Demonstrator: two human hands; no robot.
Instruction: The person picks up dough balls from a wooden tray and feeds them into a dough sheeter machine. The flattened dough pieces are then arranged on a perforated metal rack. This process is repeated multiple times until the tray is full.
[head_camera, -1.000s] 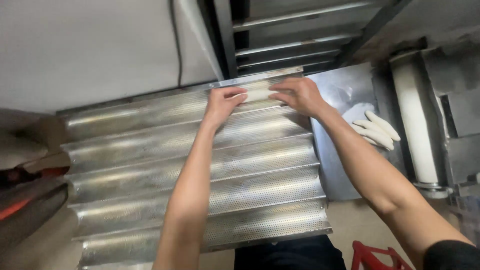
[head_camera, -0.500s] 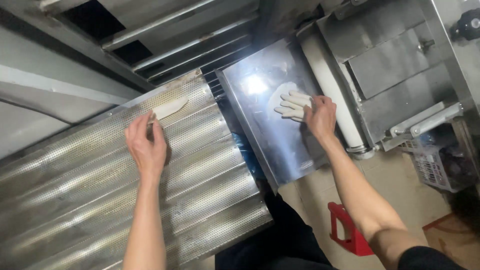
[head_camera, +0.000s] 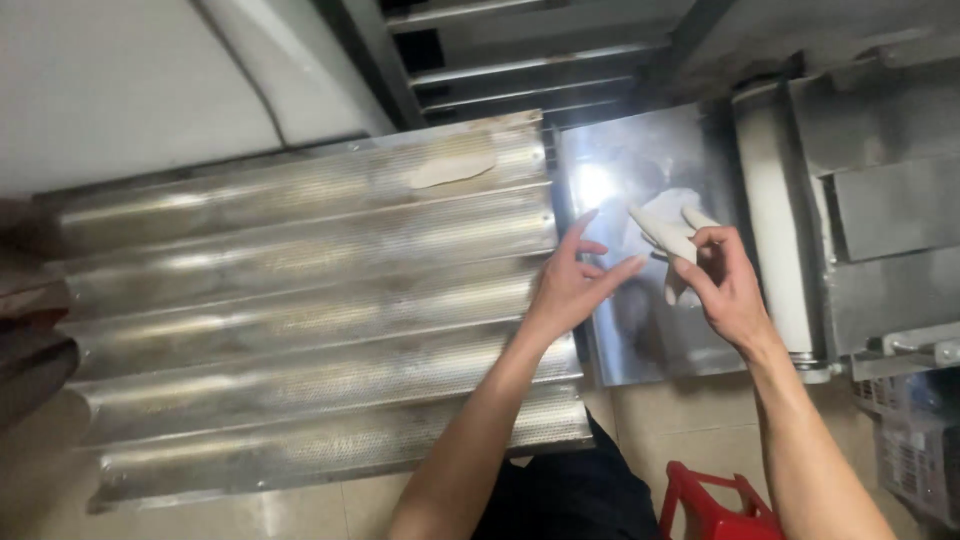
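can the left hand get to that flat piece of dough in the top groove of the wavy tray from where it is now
Probably yes. The left hand hovers open at the perforated tray's right edge, and the flat dough piece lies uncovered in the top groove, with nothing between them. The right hand holds other dough strips.

You see a perforated metal baguette tray (head_camera: 300, 330), dull silver with soft sheen along its ridges. The steel plate (head_camera: 640, 330) beside it is smooth and mirror-glossy. The dough pieces (head_camera: 668, 232) look pale and matt. The stool (head_camera: 715, 505) is glossy red plastic.
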